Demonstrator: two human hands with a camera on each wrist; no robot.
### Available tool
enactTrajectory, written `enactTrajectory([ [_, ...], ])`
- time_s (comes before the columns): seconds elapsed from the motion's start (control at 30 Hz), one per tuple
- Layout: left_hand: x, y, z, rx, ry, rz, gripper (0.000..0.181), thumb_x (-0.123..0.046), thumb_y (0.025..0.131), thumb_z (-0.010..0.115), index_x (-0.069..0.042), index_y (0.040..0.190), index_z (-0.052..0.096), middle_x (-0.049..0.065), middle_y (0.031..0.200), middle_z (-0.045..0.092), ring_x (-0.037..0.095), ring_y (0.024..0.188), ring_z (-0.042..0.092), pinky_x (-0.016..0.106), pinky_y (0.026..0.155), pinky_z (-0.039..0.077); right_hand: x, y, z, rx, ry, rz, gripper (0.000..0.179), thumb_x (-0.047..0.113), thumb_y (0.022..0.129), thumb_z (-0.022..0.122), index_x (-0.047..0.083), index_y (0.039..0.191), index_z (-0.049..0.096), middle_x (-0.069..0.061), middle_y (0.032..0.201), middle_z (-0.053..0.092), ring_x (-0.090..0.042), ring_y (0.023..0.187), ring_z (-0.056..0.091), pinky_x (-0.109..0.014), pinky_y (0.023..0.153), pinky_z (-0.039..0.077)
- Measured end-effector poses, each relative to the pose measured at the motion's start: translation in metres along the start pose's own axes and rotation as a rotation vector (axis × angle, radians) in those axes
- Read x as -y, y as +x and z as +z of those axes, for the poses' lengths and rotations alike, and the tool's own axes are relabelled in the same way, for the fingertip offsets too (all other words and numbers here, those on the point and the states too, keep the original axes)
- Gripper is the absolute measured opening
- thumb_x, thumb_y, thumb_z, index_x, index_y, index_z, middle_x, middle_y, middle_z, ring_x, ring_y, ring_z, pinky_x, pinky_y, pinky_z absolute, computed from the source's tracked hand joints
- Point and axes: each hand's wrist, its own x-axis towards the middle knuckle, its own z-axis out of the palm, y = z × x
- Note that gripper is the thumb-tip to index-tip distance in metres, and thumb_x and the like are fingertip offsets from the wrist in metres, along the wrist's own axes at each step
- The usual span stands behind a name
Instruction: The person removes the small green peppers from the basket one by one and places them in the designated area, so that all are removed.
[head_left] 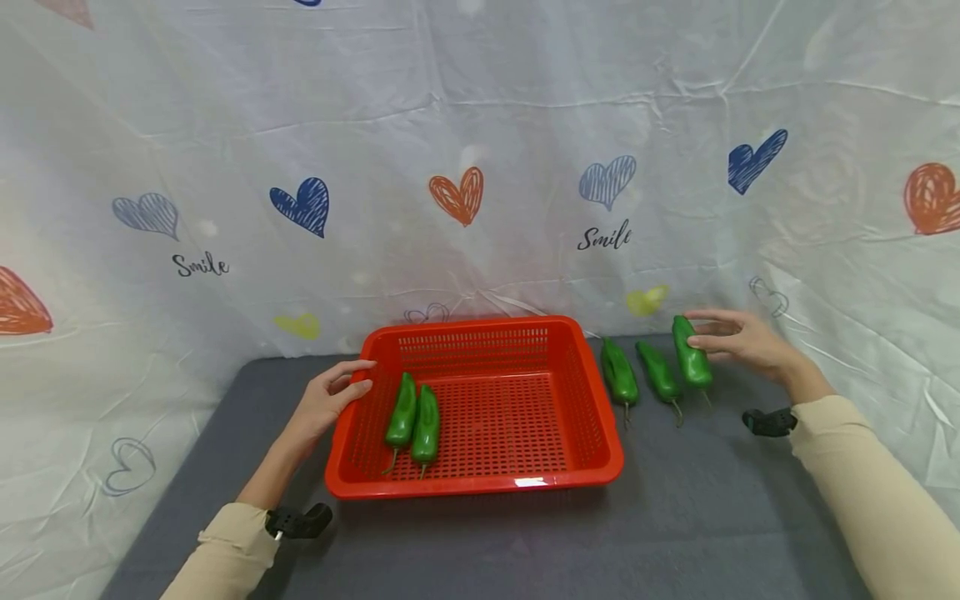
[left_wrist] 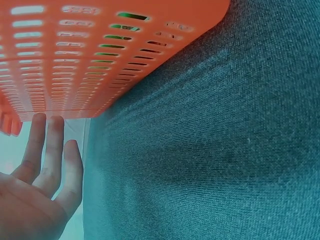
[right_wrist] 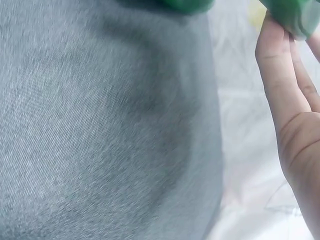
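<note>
Head view: 1 green pepper (head_left: pixel 692 360) is clamped between fingers and thumb of the right hand (head_left: pixel 741 342), near the table's (head_left: pixel 480 554) far edge; it could be dropped if its smooth skin slips. 2 loose peppers (head_left: pixel 619 375) are placed beside the red basket (head_left: pixel 472 482); 2 inner peppers (head_left: pixel 425 429) are contained.

Left wrist view: left hand (left_wrist: pixel 40 190), fingers apart, is rested against the basket's left side; 3 fingers are shown outside, partly hidden overhead. The basket could be shifted by a nudge.

Right wrist view: fingertip contact is shown close; the basket is omitted.

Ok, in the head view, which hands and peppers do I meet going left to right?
Left hand → left basket pepper → right basket pepper → pepper just outside the red basket, on its right → middle loose pepper → held pepper → right hand.
</note>
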Motion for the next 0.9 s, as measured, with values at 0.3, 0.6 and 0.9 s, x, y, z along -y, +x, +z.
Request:
enactTrajectory([
  [0.3, -0.001, -0.002, 0.001, 0.003, -0.024, -0.010, 0.048, -0.025, 0.103, 0.065, -0.008, 0.147, 0.054, 0.024, 0.142, 0.052, 0.036, 0.114, 0.060, 0.040, 0.081, 0.058, -0.024, -0.001, 0.000, -0.018, 0.071, 0.086, 0.065, 0.017, 0.097, 0.073, -0.005, 0.151, 0.042, -0.002, 0.120, 0.068, -0.009, 0.104, 0.066, -0.035, 0.084, 0.057],
  [0.6, 0.002, -0.001, 0.001, -0.001, -0.012, -0.010, 0.047, -0.028, 0.102, 0.066, -0.008, 0.143, 0.056, 0.024, 0.139, 0.055, 0.032, 0.109, 0.063, 0.040, 0.079, 0.058, -0.035, -0.004, 0.001, -0.012, 0.058, 0.145, 0.071, 0.021, 0.098, 0.072, -0.006, 0.154, 0.036, -0.017, 0.139, 0.055, -0.007, 0.102, 0.065, -0.034, 0.086, 0.055],
  [0.9, 0.000, 0.000, 0.001, -0.010, 0.021, -0.003, 0.048, -0.030, 0.102, 0.065, -0.009, 0.144, 0.057, 0.021, 0.143, 0.052, 0.036, 0.117, 0.059, 0.040, 0.084, 0.057, -0.036, 0.003, 0.004, -0.006, 0.026, 0.164, 0.073, 0.025, 0.098, 0.072, -0.006, 0.154, 0.036, -0.034, 0.145, 0.044, -0.005, 0.101, 0.065, -0.034, 0.086, 0.055],
])
